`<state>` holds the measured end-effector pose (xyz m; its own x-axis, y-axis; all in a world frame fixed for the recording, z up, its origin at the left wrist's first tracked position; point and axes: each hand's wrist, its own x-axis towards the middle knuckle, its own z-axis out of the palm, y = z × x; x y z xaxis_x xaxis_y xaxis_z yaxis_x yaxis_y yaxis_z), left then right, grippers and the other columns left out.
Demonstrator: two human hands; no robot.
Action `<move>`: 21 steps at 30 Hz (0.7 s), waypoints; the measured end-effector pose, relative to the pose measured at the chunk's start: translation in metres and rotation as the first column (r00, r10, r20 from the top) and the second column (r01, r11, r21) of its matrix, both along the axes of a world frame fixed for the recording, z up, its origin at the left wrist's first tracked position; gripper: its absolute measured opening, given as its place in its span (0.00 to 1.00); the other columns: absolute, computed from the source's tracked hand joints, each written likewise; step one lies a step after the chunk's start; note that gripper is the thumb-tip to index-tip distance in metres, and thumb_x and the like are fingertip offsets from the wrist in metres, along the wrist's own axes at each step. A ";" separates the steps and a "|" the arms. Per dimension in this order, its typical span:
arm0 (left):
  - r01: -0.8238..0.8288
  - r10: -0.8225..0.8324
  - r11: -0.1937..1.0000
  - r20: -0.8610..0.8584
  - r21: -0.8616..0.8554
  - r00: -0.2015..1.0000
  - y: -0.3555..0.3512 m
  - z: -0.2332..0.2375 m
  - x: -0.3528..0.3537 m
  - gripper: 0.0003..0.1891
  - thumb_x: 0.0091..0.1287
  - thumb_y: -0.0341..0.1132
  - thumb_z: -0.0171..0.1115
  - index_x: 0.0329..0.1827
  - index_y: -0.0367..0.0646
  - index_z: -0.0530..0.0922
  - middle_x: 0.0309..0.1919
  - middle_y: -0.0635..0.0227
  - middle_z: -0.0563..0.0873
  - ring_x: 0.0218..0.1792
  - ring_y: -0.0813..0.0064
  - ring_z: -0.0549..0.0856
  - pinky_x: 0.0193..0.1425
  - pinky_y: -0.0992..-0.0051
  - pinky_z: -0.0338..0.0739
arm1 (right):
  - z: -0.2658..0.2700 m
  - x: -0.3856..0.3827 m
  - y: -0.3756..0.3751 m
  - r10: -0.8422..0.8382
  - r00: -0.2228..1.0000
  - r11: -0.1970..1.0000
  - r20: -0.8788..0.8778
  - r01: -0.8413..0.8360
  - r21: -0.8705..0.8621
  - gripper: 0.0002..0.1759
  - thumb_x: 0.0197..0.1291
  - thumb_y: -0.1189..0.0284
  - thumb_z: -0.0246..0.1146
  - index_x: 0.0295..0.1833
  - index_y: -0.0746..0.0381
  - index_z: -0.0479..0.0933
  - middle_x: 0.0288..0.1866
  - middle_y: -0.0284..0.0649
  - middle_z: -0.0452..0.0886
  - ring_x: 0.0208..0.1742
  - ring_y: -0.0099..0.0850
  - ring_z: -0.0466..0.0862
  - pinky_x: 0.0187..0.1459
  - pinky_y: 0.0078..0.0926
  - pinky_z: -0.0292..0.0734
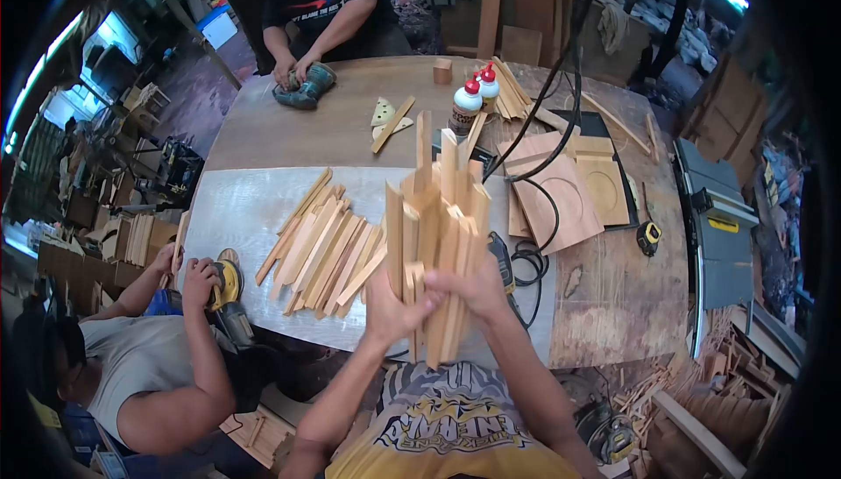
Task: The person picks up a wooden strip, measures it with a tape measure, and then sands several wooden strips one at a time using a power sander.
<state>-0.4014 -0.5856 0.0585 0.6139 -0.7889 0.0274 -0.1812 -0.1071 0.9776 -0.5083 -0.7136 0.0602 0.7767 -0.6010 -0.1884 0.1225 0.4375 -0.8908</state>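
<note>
A bundle of wooden strips (429,234) stands upright between my two hands, its upper ends uneven in height. My left hand (392,308) wraps the bundle's left side, and my right hand (477,290) grips it from the right, the thumbs close together at the front. To the left of the bundle, a pile of loose wooden strips (324,255) lies slanted on the pale sheet (232,207) covering part of the table. How the bundle's far side is held is hidden.
Across the table a person holds a sander (305,86); at left another works with a yellow sander (229,282). Two glue bottles (468,104), square wooden panels (561,194), a black cable (554,216) and a tape measure (648,238) are on the table. A table saw (718,242) stands right.
</note>
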 end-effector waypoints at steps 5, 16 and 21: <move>0.239 -0.222 0.966 0.156 -0.100 0.963 0.027 0.020 -0.071 0.36 0.43 0.39 0.78 0.55 0.28 0.76 0.44 0.49 0.87 0.42 0.62 0.89 0.50 0.68 0.83 | 0.018 -0.103 0.039 -0.070 0.997 0.983 0.045 0.076 -0.165 0.44 0.41 0.70 0.85 0.63 0.70 0.72 0.56 0.45 0.82 0.53 0.30 0.84 0.54 0.29 0.82; 0.671 -0.554 0.676 0.390 -0.305 0.736 -0.038 0.021 -0.180 0.40 0.42 0.40 0.80 0.57 0.23 0.73 0.49 0.41 0.84 0.46 0.49 0.87 0.51 0.63 0.82 | 0.000 -0.272 0.082 -0.584 0.810 0.812 -0.055 0.580 -0.073 0.45 0.40 0.73 0.84 0.65 0.70 0.70 0.56 0.42 0.82 0.55 0.31 0.84 0.58 0.31 0.81; 0.754 -0.729 0.626 0.195 -0.198 0.656 -0.090 -0.015 -0.253 0.36 0.46 0.41 0.79 0.56 0.30 0.76 0.45 0.46 0.85 0.42 0.51 0.87 0.49 0.64 0.82 | -0.042 -0.324 0.049 -0.742 0.669 0.661 0.049 0.741 -0.115 0.43 0.41 0.74 0.83 0.64 0.70 0.71 0.55 0.41 0.82 0.54 0.30 0.84 0.57 0.31 0.82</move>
<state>-0.6548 -0.6755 0.0433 -0.1918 -0.9338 0.3021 -0.1781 0.3358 0.9249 -0.8321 -0.6643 0.0184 0.0641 -0.9948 -0.0795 0.3592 0.0973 -0.9282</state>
